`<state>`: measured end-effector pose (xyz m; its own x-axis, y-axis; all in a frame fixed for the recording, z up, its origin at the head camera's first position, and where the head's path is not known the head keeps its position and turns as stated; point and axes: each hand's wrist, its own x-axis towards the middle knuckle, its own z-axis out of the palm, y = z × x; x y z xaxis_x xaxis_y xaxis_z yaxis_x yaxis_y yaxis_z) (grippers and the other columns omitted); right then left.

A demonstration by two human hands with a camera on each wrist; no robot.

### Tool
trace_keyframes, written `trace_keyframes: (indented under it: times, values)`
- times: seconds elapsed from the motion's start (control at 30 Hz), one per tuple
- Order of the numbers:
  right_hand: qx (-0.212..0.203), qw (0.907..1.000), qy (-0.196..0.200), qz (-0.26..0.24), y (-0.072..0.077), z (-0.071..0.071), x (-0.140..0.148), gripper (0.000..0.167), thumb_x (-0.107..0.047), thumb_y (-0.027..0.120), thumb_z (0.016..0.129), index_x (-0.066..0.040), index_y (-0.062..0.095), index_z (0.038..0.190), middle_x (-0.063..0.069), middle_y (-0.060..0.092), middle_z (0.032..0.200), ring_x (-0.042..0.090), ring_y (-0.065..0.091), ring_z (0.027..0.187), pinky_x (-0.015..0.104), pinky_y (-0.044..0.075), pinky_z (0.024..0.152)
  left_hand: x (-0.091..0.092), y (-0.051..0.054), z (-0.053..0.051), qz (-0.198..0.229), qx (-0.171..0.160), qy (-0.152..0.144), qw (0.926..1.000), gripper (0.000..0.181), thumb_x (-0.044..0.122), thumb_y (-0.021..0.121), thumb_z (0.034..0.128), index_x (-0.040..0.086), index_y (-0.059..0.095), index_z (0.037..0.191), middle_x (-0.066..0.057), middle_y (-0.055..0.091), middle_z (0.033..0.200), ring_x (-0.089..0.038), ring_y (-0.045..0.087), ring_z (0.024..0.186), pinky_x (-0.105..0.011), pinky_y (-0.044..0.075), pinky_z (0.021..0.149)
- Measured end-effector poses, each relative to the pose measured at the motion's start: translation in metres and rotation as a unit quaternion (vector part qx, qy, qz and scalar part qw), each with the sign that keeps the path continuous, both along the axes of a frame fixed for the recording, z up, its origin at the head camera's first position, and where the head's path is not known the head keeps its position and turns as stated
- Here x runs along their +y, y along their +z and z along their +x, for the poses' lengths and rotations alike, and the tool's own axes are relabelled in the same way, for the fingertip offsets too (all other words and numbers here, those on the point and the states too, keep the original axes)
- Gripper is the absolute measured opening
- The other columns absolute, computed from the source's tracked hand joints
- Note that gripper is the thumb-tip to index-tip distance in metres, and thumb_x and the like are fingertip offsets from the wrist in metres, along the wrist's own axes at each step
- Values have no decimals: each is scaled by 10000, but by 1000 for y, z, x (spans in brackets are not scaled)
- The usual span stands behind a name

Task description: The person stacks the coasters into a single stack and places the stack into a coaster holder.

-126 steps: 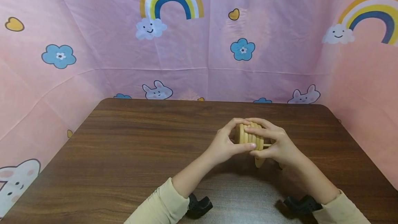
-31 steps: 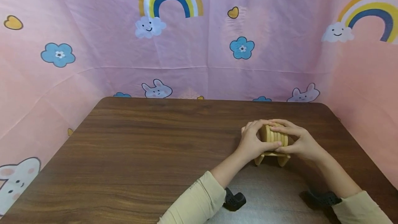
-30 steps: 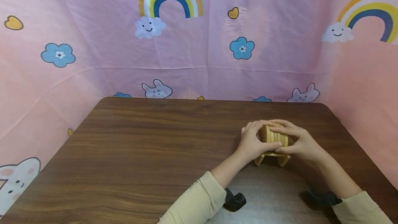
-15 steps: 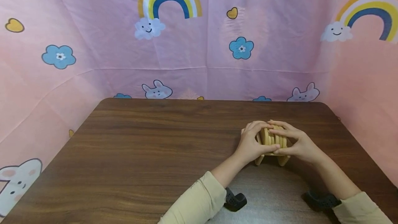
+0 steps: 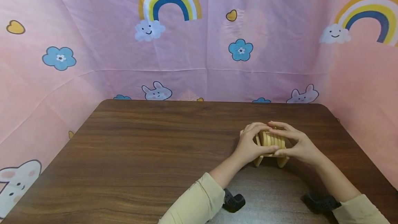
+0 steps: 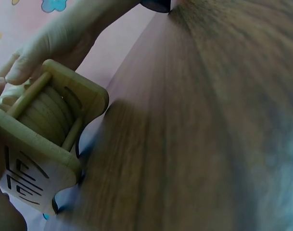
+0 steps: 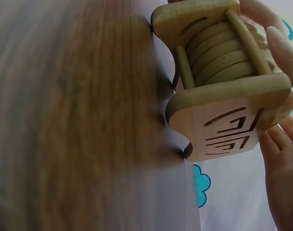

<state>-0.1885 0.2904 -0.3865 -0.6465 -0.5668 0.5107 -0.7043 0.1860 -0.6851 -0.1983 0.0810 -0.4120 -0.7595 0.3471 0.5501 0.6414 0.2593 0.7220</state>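
Several round wooden coasters (image 5: 273,140) stand on edge in a row inside a small wooden coaster holder (image 5: 282,162). The holder rests on the table toward its right side. My left hand (image 5: 249,143) curls over the row from the left, thumb in front and fingers on top. From the other side my right hand (image 5: 299,146) grips the row the same way, its thumb tip close to the left thumb. Slotted end panels (image 7: 233,115) and crossbars (image 7: 185,67) of the holder show in the right wrist view. In the left wrist view, coasters (image 6: 47,113) lie between the bars.
The dark wood-grain table (image 5: 149,155) stretches away to the left. A pink cloth backdrop (image 5: 189,51) with rainbows, flowers and rabbits hangs behind it and along both sides. Black straps (image 5: 234,201) sit at both wrists.
Both hands carried the stack of coasters rightward to above the holder, then lowered it between the end panels. Over the last half second the coasters sank slightly deeper, and the hands barely moved.
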Motion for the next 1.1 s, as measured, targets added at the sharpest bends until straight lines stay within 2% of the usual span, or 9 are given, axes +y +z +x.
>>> trace_keyframes:
  times: [0.3, 0.5, 0.63, 0.7, 0.8, 0.93, 1.1]
  values:
    - [286, 9986, -411, 142, 13, 5, 0, 676, 147, 807, 613, 44, 604, 1250, 221, 436, 1396, 234, 379, 1309, 237, 264, 1032, -8, 5, 1, 150, -207, -220, 9994, 501, 318, 808, 776, 242, 624, 1235, 42, 537, 1300, -17, 397, 1219, -366, 254, 1006]
    - [825, 9959, -377, 68, 16, 5, 0, 643, 132, 798, 617, 85, 597, 1226, 276, 449, 1360, 250, 386, 1310, 245, 297, 1031, -17, 10, 3, 269, -299, -256, 9989, 424, 309, 750, 839, 228, 626, 1237, 83, 529, 1298, -27, 402, 1221, -431, 248, 1027]
    - [1008, 9931, -595, -102, 18, 8, 0, 565, 149, 747, 667, 90, 604, 1210, 271, 471, 1339, 251, 409, 1293, 234, 326, 1006, -27, 14, 5, 291, -358, -245, 9986, 371, 312, 701, 883, 230, 623, 1236, 124, 524, 1285, -33, 405, 1218, -465, 238, 1027]
    - [1037, 9913, -809, -109, 18, 11, 0, 541, 177, 714, 679, 87, 609, 1202, 261, 487, 1326, 239, 427, 1278, 223, 344, 988, -36, 16, 5, 311, -381, -273, 9984, 358, 295, 689, 894, 226, 620, 1238, 123, 530, 1273, -40, 411, 1216, -478, 222, 1034]
    - [845, 9887, -1241, -23, 20, 18, 0, 533, 207, 683, 703, 45, 627, 1208, 210, 513, 1322, 191, 442, 1266, 196, 353, 967, -52, 19, 6, 266, -357, -264, 9987, 350, 278, 669, 909, 206, 614, 1246, 108, 542, 1262, -58, 421, 1221, -507, 203, 1044]
    - [684, 9808, -1819, 159, 24, 25, 2, 514, 181, 698, 736, -7, 644, 1211, 156, 539, 1309, 123, 447, 1254, 164, 330, 964, -79, 22, 7, 115, -422, -147, 9989, 352, 277, 643, 925, 190, 604, 1264, 92, 545, 1266, -89, 428, 1238, -534, 172, 1058]
    - [741, 9700, -2296, 309, 31, 28, 8, 491, 142, 716, 755, -40, 659, 1206, 134, 565, 1279, 63, 448, 1236, 133, 306, 960, -113, 26, 7, -179, -535, 4, 9984, 347, 282, 624, 940, 210, 590, 1278, 90, 533, 1273, -107, 430, 1234, -527, 150, 1060]
